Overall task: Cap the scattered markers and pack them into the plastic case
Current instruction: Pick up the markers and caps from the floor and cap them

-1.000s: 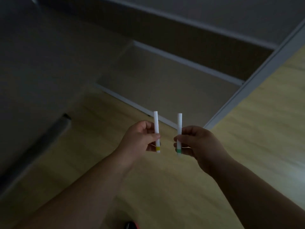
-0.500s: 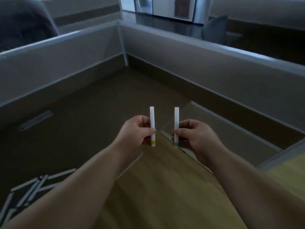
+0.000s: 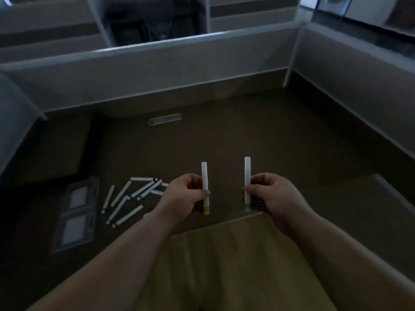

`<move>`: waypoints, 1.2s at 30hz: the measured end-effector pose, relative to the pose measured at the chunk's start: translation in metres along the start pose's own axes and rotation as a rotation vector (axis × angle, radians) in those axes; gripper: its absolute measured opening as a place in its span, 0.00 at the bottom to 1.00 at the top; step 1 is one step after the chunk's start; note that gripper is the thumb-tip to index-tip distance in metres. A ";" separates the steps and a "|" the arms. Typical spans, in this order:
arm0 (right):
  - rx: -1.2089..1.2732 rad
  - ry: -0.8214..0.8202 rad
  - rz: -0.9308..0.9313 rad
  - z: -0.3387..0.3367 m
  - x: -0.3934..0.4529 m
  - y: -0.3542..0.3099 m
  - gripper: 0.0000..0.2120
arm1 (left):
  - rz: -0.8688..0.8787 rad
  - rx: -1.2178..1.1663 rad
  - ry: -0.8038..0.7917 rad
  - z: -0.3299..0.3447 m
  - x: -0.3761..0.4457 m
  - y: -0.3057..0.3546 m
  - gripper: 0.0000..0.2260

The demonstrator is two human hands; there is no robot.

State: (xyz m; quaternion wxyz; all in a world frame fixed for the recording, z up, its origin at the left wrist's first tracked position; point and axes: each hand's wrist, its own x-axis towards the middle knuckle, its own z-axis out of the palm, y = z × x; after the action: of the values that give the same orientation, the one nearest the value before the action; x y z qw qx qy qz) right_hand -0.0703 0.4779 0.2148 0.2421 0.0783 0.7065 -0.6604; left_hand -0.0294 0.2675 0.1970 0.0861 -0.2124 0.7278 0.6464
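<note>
My left hand (image 3: 184, 194) pinches the yellow marker (image 3: 205, 187) upright, my right hand (image 3: 271, 194) the green marker (image 3: 247, 182), so I'd carry both left, past the loose markers (image 3: 132, 198), to the case (image 3: 76, 212), laying them flat.

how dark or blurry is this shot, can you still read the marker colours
Head view: dim and underexposed, soft all over, wide-angle bending of the partition walls. The yellow band on the left hand's marker and the green band on the right hand's marker still read; the scattered markers and plastic case are murky.
</note>
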 end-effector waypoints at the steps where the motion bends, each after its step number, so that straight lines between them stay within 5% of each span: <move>1: -0.014 -0.021 0.008 0.012 0.006 0.001 0.06 | -0.003 -0.014 0.028 -0.011 0.001 -0.008 0.07; 19: -0.242 -0.197 0.168 0.275 0.151 0.018 0.04 | -0.141 0.011 0.199 -0.261 0.090 -0.083 0.07; 30: -0.330 -0.157 0.287 0.308 0.215 0.062 0.07 | -0.294 0.188 0.217 -0.279 0.152 -0.132 0.08; 36: -0.565 -0.130 0.173 0.293 0.270 0.067 0.06 | -0.196 0.416 0.206 -0.268 0.205 -0.130 0.05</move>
State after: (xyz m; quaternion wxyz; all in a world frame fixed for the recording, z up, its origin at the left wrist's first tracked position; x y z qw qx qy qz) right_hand -0.2067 0.1449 0.0317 0.3542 0.0254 0.8361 -0.4181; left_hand -0.1185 -0.0442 0.0378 0.1155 -0.3244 0.8260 0.4462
